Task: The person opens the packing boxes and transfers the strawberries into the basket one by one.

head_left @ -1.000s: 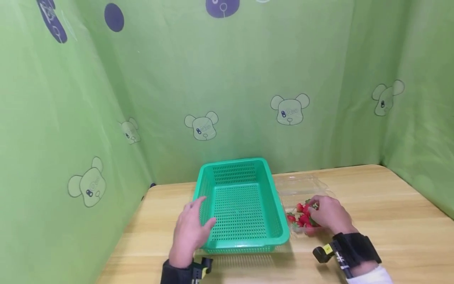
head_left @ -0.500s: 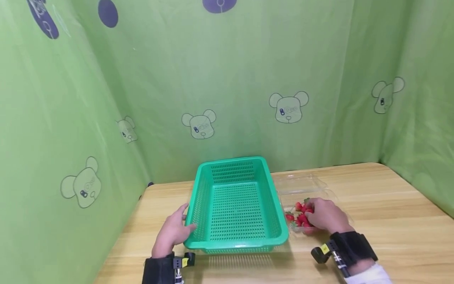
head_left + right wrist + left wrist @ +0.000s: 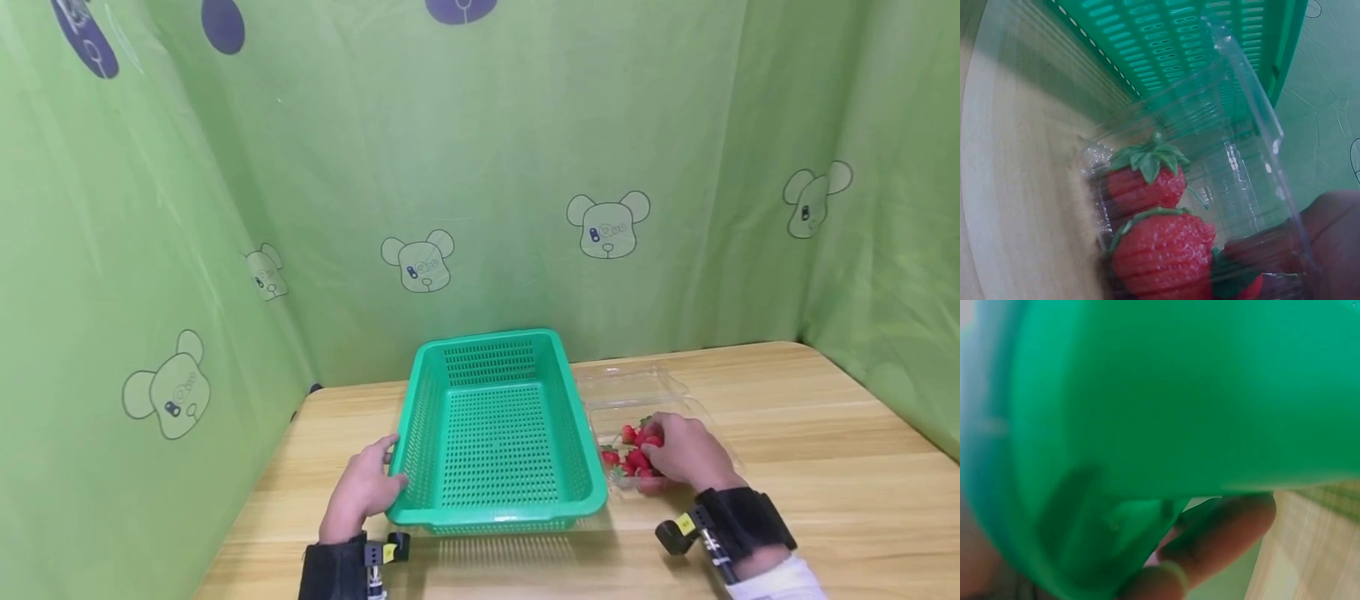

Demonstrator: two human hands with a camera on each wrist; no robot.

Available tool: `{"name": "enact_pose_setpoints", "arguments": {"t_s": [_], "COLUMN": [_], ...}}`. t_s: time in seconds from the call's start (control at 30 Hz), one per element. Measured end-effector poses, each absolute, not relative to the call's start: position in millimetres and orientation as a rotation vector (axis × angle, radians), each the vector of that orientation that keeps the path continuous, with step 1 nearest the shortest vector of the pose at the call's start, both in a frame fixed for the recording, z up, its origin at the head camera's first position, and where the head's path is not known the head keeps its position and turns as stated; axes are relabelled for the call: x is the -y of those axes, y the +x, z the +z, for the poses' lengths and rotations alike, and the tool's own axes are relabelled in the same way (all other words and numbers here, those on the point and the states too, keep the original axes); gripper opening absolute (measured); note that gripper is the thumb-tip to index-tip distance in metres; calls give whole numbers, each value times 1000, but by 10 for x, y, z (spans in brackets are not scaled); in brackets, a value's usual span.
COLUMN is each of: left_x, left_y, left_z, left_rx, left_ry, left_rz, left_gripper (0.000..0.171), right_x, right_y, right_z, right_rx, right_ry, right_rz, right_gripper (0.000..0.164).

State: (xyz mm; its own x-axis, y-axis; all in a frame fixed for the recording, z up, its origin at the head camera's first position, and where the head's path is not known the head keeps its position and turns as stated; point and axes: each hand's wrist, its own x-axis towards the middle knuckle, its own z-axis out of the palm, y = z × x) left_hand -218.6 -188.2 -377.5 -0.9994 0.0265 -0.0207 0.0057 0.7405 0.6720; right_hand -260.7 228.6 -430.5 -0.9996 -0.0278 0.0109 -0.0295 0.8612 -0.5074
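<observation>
On the table stands a green plastic basket [image 3: 510,514] with slotted walls and nothing inside it. My left hand [image 3: 366,482] grips its near left rim, thumb on the inner side and fingers outside. The left wrist view is mostly filled by the green plastic [image 3: 1197,412], with fingertips [image 3: 1229,531] below it. Right of the basket, a clear plastic box [image 3: 1266,125] contains several red strawberries [image 3: 1163,256] with green leaves. My right hand [image 3: 692,454] reaches into this box, its fingers pinching a strawberry [image 3: 1250,287]; most of that strawberry is hidden.
The box's clear lid [image 3: 630,387] lies folded back towards the curtain. A green curtain [image 3: 510,208] printed with bear faces surrounds the wooden table [image 3: 825,467] at the back and sides. The basket's right wall stands close beside the box.
My left hand has moved left and down from above the basket's edge and taken hold of its rim. The right hand has stayed in the box, with its fingers drawn slightly closer together.
</observation>
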Motion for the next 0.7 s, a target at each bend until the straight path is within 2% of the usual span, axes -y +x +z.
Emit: {"name": "enact_pose_setpoints", "arguments": {"t_s": [0.7], "left_x": [1914], "left_y": [-2200], "left_z": [-3811], "left_rx": [-2898], "left_ry": [32], "left_rz": [1115], "left_gripper": [59], "right_x": [-2275], "right_y": [-2553], "right_z": [-4215], "right_rx": [2909], "right_ry": [71], "right_rz": [873], "right_gripper": [20]}}
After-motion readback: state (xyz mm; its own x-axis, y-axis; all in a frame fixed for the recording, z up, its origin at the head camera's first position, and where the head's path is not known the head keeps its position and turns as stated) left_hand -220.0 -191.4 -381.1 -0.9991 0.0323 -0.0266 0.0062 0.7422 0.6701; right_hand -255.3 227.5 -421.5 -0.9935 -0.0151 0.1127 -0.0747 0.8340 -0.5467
